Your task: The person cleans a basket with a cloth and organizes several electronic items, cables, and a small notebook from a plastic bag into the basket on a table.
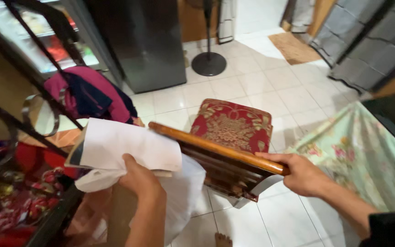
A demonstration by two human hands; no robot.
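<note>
Our right hand [301, 173] curls its fingers tight around the end of the chair's wooden top rail [216, 147], the thumb lying along the rail. Our left hand [139, 177] pinches a sheaf of white papers [131, 144] — thumb on top, the other fingers hidden beneath. The chair [232, 124] stands on pale floor tiles, its red-and-gold patterned seat facing away from us. Under the papers hangs a white plastic bag [184, 196] — we cannot tell what is inside. A floral cloth [366, 158] lies to the right.
</note>
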